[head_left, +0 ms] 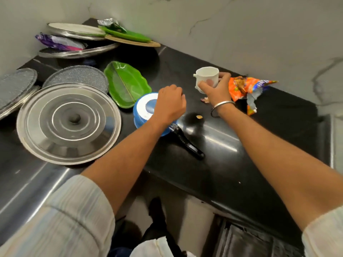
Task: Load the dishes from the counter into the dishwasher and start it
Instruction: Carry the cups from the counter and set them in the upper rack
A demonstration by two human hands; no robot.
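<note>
My right grip (213, 89) is clamped round the white cup (206, 76) at 1 o'clock on the table (222, 145), left grip (169, 104) curled over the blue container (143, 108), grasp unclear, nearest the plates at 9 o'clock.

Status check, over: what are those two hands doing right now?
Right hand grips white cup. Left hand curled over blue pan. Orange wrapper beside cup.
</note>
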